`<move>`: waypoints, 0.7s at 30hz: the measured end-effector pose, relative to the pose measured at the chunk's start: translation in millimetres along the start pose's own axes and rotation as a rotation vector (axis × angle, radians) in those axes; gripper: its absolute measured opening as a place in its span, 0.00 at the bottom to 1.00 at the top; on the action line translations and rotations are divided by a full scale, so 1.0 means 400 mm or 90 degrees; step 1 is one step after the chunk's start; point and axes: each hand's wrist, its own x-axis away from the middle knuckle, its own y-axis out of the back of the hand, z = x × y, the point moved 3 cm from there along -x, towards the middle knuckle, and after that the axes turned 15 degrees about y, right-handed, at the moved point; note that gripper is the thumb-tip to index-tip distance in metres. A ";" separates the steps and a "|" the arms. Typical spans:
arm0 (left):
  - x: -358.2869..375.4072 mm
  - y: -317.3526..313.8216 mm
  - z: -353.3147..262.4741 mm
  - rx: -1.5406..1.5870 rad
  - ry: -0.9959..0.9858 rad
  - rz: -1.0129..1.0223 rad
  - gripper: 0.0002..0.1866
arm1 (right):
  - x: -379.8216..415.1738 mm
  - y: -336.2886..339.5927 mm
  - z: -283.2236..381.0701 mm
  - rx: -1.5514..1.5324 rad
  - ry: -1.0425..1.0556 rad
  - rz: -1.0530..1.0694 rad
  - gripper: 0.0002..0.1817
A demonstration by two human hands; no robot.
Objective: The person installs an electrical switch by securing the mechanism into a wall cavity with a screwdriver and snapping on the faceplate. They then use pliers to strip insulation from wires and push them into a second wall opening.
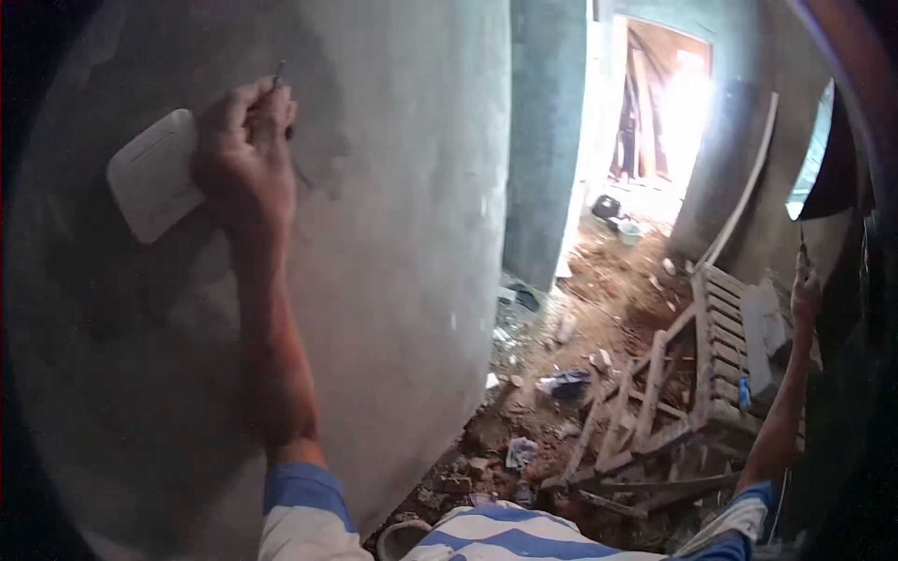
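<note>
My left hand [248,140] is raised against the grey plastered wall [412,280], its fingers closed around a thin dark rod-like piece [280,71] whose tip pokes out above them. Just left of that wrist, a white rounded rectangular plate [154,178] with faint lines sits tilted against the wall, partly behind the hand. Darker patches of plaster surround both. Out at the far right, my right hand [805,292] is closed on a slim tool handle [802,247] that points upward. Its upper end meets a dark shape with a bright edge, and I cannot tell what tool it is.
A slatted wooden frame [655,411] leans on its side at the lower right, with a grey block [765,337] and a small blue item [745,391] on it. Rubble and scraps cover the dirt floor [608,280]. Beyond, a bright doorway [659,112] has a pale bucket [629,232] near it.
</note>
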 end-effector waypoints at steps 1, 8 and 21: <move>0.005 0.001 -0.007 -0.013 -0.008 -0.004 0.11 | -0.022 0.051 0.136 -0.328 -0.066 -0.070 0.23; 0.003 -0.006 0.018 0.067 -0.048 -0.007 0.06 | -0.016 0.348 1.112 -0.948 -0.051 0.137 0.15; 0.018 -0.018 -0.027 -0.195 -0.233 -0.028 0.03 | -0.154 0.381 1.669 -1.215 0.406 0.011 0.15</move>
